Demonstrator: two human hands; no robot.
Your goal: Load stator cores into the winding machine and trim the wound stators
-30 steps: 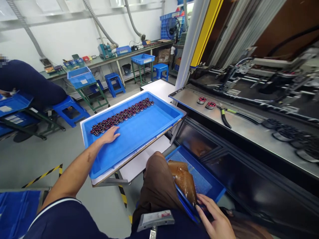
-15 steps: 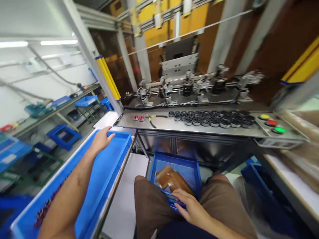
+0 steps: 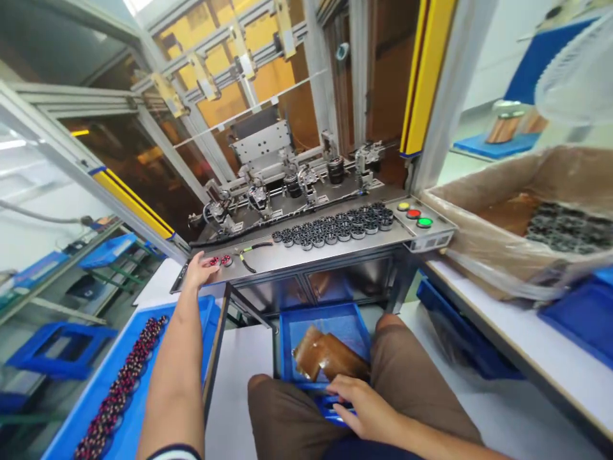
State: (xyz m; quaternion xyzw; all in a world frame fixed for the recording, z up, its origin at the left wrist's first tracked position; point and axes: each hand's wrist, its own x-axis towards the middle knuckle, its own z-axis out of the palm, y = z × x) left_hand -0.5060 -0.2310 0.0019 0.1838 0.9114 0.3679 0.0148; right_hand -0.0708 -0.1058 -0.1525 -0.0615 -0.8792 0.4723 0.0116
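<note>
Machinery fills the background, and along its front I see a steel surface bearing everything within reach. Near its left end lie two red parts side by side. My left grip is at the nearer one, thumb and fingers parted about it; I cannot tell whether they have closed on it or merely touch it. Pliers lie just right of the pair, with packed black parts beyond. My right grip is slack, thumb and fingers apart, with nothing visibly held, at the near end of a blue bin with brown sheets inside. More red parts form a long row in the tray, beside and below the left forearm. What worries me is the tight spacing: a wide pinch could shove one red part against the other and into the pliers. With the arm stretched, a weak hold might let one slip over the front edge, and a sinking forearm could scatter the row.
</note>
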